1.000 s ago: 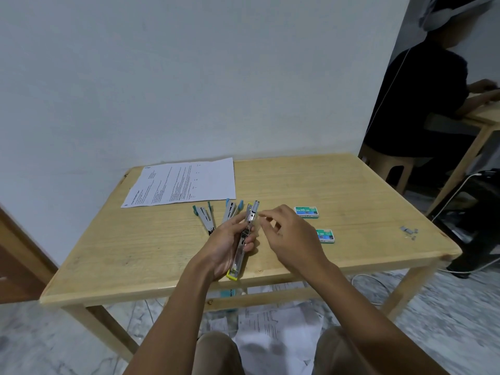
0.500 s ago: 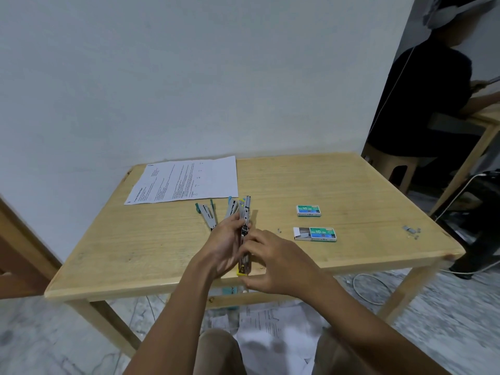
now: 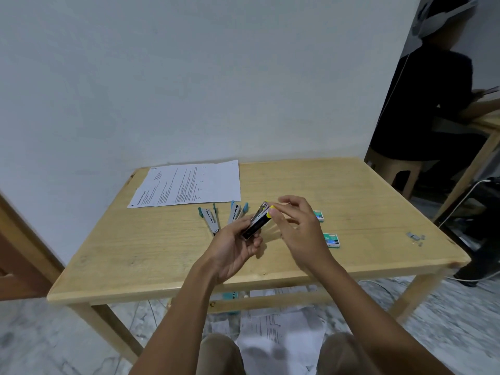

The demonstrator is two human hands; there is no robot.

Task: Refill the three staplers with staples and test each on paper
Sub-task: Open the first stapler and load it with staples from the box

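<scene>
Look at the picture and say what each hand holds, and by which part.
The left hand grips the yellow stapler around its lower, near end. The right hand pinches the same stapler by its yellow far tip.

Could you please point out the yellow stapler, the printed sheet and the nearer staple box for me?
yellow stapler [image 3: 255,224], head view, on its dark body.
printed sheet [image 3: 189,185], head view, middle of the page.
nearer staple box [image 3: 332,240], head view, on its top face.

Both forearms reach forward. Left hand [image 3: 232,249], palm up, grips the stapler [image 3: 257,221]; right hand [image 3: 299,231] pinches its far end.
</scene>
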